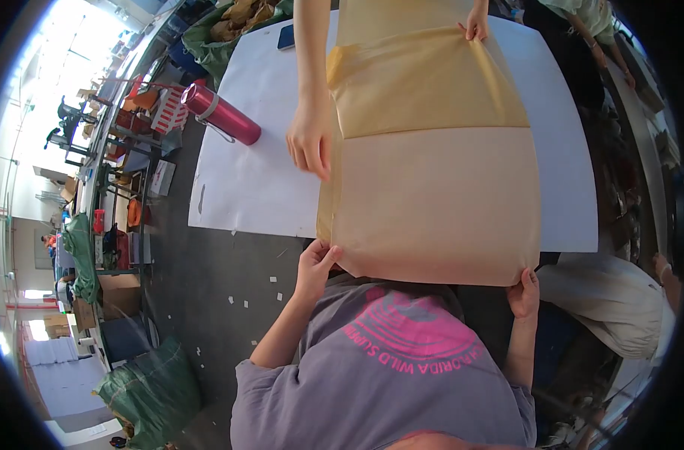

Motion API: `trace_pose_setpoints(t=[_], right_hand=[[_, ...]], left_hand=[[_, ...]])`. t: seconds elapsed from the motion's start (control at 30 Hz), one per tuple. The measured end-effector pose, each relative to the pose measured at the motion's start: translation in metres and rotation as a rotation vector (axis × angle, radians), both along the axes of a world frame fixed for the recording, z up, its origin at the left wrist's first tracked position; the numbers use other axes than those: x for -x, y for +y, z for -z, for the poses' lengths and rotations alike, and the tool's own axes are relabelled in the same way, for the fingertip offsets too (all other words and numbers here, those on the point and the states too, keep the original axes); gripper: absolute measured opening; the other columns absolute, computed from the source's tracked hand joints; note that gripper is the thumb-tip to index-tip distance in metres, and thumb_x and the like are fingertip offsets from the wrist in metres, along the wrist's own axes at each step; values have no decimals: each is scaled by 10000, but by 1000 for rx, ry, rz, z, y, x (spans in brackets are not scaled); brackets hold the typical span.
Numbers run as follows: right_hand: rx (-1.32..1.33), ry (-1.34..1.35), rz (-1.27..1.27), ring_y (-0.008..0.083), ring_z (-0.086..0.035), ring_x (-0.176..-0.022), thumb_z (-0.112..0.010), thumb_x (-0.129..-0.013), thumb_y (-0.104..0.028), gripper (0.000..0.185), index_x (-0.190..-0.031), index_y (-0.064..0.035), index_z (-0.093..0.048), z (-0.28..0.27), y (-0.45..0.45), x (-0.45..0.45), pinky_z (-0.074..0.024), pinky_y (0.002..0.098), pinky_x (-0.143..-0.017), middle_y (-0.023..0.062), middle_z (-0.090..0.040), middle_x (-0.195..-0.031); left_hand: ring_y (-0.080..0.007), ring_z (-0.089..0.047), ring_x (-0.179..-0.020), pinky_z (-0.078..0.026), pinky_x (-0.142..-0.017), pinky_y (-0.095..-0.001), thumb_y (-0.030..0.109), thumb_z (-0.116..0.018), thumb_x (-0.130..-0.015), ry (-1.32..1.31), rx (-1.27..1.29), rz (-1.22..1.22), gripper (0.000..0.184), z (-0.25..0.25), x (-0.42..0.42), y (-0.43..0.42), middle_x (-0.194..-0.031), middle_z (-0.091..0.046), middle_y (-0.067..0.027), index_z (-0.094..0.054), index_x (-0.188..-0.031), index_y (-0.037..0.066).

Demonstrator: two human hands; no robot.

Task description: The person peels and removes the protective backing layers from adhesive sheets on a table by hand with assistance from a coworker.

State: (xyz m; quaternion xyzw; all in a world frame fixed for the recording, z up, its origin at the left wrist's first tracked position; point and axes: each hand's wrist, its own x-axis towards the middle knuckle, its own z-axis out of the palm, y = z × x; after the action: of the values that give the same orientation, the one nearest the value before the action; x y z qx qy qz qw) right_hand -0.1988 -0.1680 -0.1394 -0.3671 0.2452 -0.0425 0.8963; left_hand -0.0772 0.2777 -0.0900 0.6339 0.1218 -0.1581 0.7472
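Observation:
A beige sheet [435,202] lies over the white table [244,180], its near edge hanging slightly past the table's front. My left hand [314,268] pinches its near left corner, and my right hand [524,292] grips the near right corner. Yellowish film [432,82] covers the far part of the sheet, with a narrow yellow strip [325,210] along the left edge. Across the table, a co-worker's hand [474,24] holds the film at the far right. That person's other hand [309,142] hovers by the left edge, fingers pointing down.
On the table's left stands or lies a red bottle [226,116]; a dark phone [285,37] is farther back. Green sacks [154,390] and cluttered shelves [132,172] are at the left. Another person's leg [604,300] is close on the right.

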Motion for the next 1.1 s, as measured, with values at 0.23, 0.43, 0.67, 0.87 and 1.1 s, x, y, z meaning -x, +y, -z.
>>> trace_pose_setpoints(t=[0.23,0.43,0.67,0.87,1.1], right_hand=[[-219,-304,-145,205,-406,-1273,-590,-856,-420,627,-1374,-133,-386,61,-5,-2,-339,413,-1053,17,-435,-1384],[-260,-296,-174,208,-391,-1286,-579,-847,-455,663,-1387,-134,-368,60,2,-5,-328,412,-1063,24,-420,-1398],[-235,-204,-164,215,-401,-1279,-593,-840,-462,673,-1380,-123,-379,52,4,-4,-334,418,-1056,27,-435,-1385],[-201,-191,-181,213,-395,-1283,-586,-840,-470,676,-1379,-119,-379,46,5,-4,-318,415,-1069,33,-433,-1386],[-204,-155,-159,217,-392,-1284,-575,-834,-498,687,-1380,-130,-379,60,-2,3,-319,419,-1068,28,-432,-1386]], left_hand=[[-149,-634,-865,-535,-787,-310,171,-594,-909,40,214,-39,263,0,0,-2,-982,-637,-84,-557,-1067,-35],[-155,-636,-862,-534,-783,-327,208,-605,-901,47,408,-24,255,26,3,7,-961,-637,-65,-571,-1047,3],[-207,-619,-957,-509,-829,-390,531,-506,-874,99,471,9,559,33,13,-4,-1055,-627,-80,-567,-1100,23],[-288,-484,-1200,-358,-1019,-467,813,-283,-747,314,841,-12,1012,8,19,-18,-1242,-542,-133,-422,-1307,-19],[-202,-648,-880,-529,-816,-355,49,-611,-871,177,527,84,141,2,16,-6,-963,-653,-104,-615,-998,-12]])
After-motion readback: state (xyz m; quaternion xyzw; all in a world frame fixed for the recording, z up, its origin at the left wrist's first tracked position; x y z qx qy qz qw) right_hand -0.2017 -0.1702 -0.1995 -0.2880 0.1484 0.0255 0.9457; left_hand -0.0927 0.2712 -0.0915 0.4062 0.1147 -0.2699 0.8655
